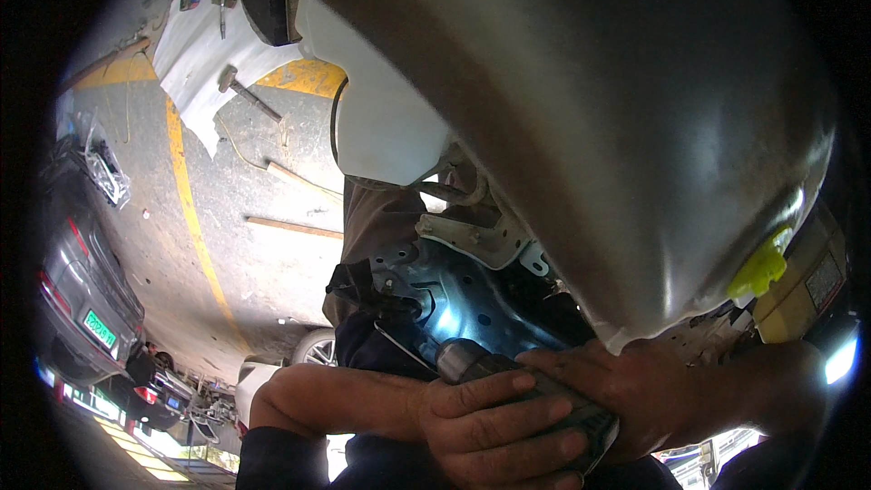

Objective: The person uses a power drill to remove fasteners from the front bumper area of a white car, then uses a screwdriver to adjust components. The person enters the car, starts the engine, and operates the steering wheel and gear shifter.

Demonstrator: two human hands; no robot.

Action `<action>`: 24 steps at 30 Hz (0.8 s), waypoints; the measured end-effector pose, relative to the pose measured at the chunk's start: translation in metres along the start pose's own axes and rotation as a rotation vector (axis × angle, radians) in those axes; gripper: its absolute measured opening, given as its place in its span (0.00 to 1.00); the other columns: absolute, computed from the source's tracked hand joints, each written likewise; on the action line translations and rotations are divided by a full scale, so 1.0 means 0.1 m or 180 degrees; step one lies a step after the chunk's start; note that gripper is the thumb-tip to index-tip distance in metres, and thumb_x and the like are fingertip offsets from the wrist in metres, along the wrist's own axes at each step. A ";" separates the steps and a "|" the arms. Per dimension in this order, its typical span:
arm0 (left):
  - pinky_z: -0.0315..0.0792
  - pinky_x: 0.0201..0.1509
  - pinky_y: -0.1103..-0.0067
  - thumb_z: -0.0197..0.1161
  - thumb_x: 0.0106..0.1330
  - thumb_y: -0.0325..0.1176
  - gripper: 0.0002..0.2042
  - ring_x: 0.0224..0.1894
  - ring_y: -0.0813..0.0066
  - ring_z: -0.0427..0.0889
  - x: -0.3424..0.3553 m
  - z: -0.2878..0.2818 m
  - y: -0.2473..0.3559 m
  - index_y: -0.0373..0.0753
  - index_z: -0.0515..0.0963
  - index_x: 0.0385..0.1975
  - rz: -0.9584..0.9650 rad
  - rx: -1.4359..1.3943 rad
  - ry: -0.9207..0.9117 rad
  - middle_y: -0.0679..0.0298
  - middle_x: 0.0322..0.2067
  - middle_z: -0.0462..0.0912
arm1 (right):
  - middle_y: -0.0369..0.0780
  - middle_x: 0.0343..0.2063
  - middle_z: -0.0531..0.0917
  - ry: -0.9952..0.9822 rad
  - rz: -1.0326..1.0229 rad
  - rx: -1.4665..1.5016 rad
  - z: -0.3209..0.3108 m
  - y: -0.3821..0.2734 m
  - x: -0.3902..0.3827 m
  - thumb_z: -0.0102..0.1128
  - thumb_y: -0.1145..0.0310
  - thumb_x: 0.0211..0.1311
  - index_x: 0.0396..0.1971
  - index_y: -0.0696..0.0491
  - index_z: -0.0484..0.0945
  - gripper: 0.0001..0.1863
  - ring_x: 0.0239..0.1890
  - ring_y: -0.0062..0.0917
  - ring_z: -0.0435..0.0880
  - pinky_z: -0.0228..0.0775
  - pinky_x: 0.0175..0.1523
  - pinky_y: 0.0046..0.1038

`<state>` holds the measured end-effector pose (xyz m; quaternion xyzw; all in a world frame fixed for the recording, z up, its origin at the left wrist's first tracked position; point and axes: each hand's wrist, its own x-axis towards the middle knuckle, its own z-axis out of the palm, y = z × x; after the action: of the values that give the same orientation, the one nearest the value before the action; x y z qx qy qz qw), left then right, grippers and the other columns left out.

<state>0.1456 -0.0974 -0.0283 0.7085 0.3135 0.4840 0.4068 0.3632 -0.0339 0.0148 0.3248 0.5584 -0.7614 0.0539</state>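
A dark power drill [467,361] with a rounded metal nose is held low in front of me, pointing up and left. My left hand [504,426] wraps its fingers around the tool's body from the near side. From the right, my right hand [640,390] closes over its top and rear. Bright light falls on a dark metal panel [472,295] with several holes, just beyond the nose. The drill's tip is not clearly visible, so contact with the panel cannot be told. A metal bracket [476,238] sits above that panel.
A large silver car body panel [626,127] overhangs the right side, with a yellow-green piece [760,268] at its edge. Beside it is a white plastic tank [390,127]. A hammer [249,95] and wooden strips [295,227] lie on the floor. A dark car [86,281] stands left.
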 end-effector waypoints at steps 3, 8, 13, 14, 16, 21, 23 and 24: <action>0.77 0.61 0.59 0.60 0.72 0.36 0.19 0.56 0.55 0.83 -0.04 0.00 0.02 0.47 0.74 0.63 -0.0001 0.0059 -0.0008 0.58 0.55 0.80 | 0.55 0.47 0.84 -0.0109 0.0010 0.0095 -0.02 0.01 0.01 0.79 0.44 0.50 0.73 0.57 0.57 0.58 0.45 0.46 0.89 0.85 0.46 0.43; 0.76 0.64 0.57 0.61 0.72 0.36 0.21 0.58 0.53 0.82 -0.10 0.06 0.04 0.46 0.73 0.64 -0.0030 0.0135 0.0090 0.56 0.57 0.80 | 0.56 0.49 0.83 -0.0137 -0.0029 0.0164 -0.01 0.02 0.03 0.79 0.46 0.52 0.73 0.58 0.56 0.57 0.47 0.47 0.88 0.85 0.48 0.44; 0.75 0.65 0.57 0.61 0.72 0.36 0.22 0.60 0.52 0.81 -0.08 0.03 0.01 0.46 0.72 0.65 0.0039 0.0123 -0.0008 0.55 0.59 0.79 | 0.57 0.49 0.83 -0.0156 -0.0019 0.0256 -0.03 0.01 0.04 0.79 0.48 0.52 0.73 0.59 0.56 0.56 0.47 0.47 0.89 0.85 0.48 0.44; 0.75 0.66 0.57 0.61 0.72 0.36 0.22 0.60 0.52 0.81 -0.06 -0.01 -0.02 0.46 0.72 0.66 0.0071 0.0078 -0.0072 0.54 0.60 0.79 | 0.57 0.49 0.83 -0.0150 -0.0016 0.0271 -0.03 0.01 0.03 0.79 0.49 0.52 0.73 0.59 0.56 0.56 0.47 0.47 0.89 0.85 0.48 0.43; 0.75 0.66 0.57 0.60 0.72 0.36 0.22 0.60 0.52 0.81 -0.04 -0.02 -0.04 0.46 0.72 0.65 0.0100 0.0029 -0.0126 0.54 0.60 0.78 | 0.57 0.49 0.83 -0.0147 -0.0019 0.0277 -0.04 0.01 0.04 0.79 0.49 0.52 0.73 0.59 0.55 0.56 0.47 0.47 0.89 0.85 0.48 0.43; 0.75 0.65 0.56 0.60 0.72 0.35 0.21 0.60 0.51 0.81 -0.04 -0.01 -0.04 0.46 0.73 0.65 0.0095 0.0010 -0.0057 0.54 0.60 0.79 | 0.57 0.50 0.82 -0.0237 0.0035 0.0255 -0.05 0.00 0.04 0.79 0.50 0.52 0.73 0.59 0.55 0.56 0.48 0.47 0.88 0.85 0.49 0.43; 0.75 0.66 0.56 0.60 0.72 0.35 0.21 0.60 0.51 0.81 -0.04 -0.02 -0.05 0.46 0.72 0.65 0.0084 -0.0004 -0.0067 0.54 0.59 0.79 | 0.57 0.50 0.82 -0.0253 0.0049 0.0214 -0.05 0.00 0.04 0.79 0.50 0.52 0.73 0.59 0.55 0.56 0.49 0.47 0.88 0.85 0.50 0.43; 0.75 0.65 0.56 0.60 0.72 0.35 0.21 0.60 0.51 0.81 -0.04 -0.02 -0.04 0.46 0.73 0.65 0.0072 -0.0016 -0.0052 0.54 0.59 0.79 | 0.57 0.51 0.82 -0.0244 0.0046 0.0197 -0.04 0.01 0.04 0.79 0.49 0.52 0.73 0.59 0.55 0.57 0.49 0.47 0.88 0.85 0.50 0.43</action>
<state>0.1424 -0.0984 -0.0337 0.7150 0.3008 0.4835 0.4057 0.3625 -0.0296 0.0116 0.3010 0.5298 -0.7898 0.0707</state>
